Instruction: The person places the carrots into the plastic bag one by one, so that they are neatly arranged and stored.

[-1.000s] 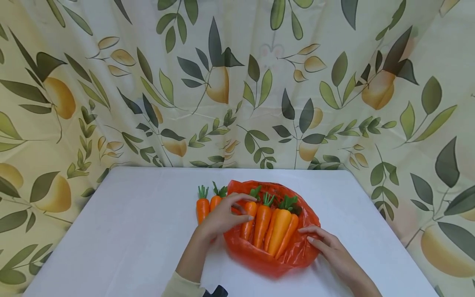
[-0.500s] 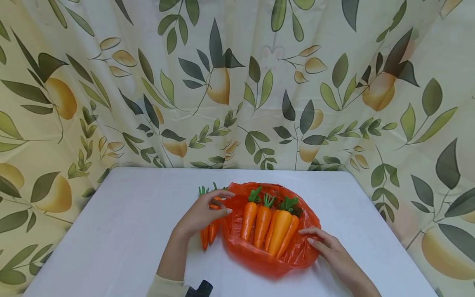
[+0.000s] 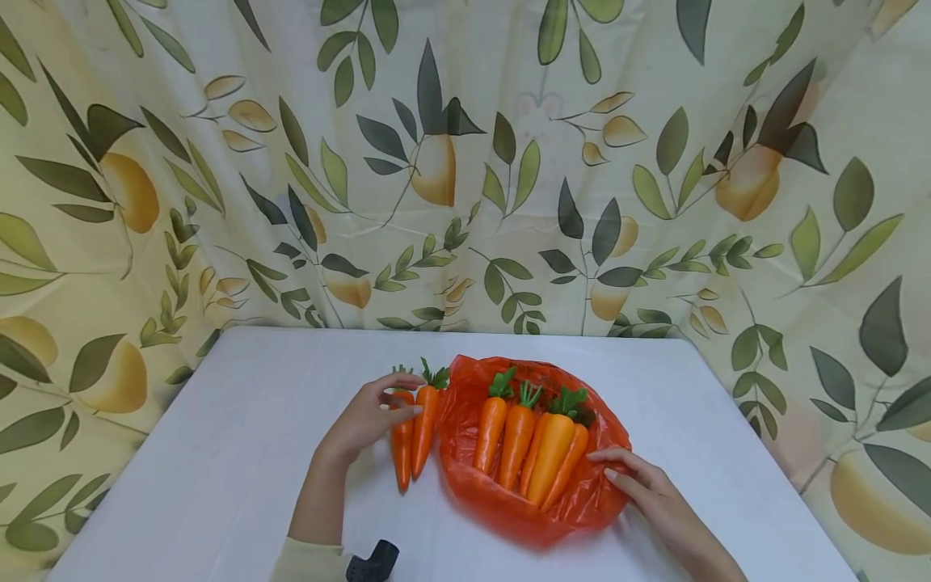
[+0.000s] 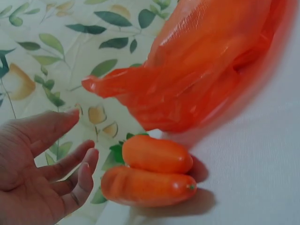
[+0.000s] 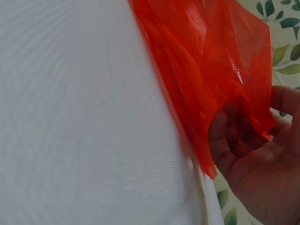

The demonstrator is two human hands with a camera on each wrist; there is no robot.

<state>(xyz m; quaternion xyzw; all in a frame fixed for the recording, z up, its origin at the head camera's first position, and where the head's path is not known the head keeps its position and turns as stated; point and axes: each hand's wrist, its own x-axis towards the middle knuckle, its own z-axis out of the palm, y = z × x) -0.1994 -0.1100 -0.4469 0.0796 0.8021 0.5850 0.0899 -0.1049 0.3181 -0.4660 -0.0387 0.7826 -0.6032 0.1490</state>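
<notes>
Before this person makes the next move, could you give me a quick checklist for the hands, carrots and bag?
1. Left fingers free: ok, they hold nothing.
2. Right fingers on the red bag: ok, they hold its edge.
3. Bag mouth open: ok, carrots inside show from above.
4. Two loose carrots near the left fingers: ok, side by side on the table.
5. Full head-camera view of both loose carrots: not ok, the left hand partly covers one.
6. More carrots underneath in the bag: cannot tell.
</notes>
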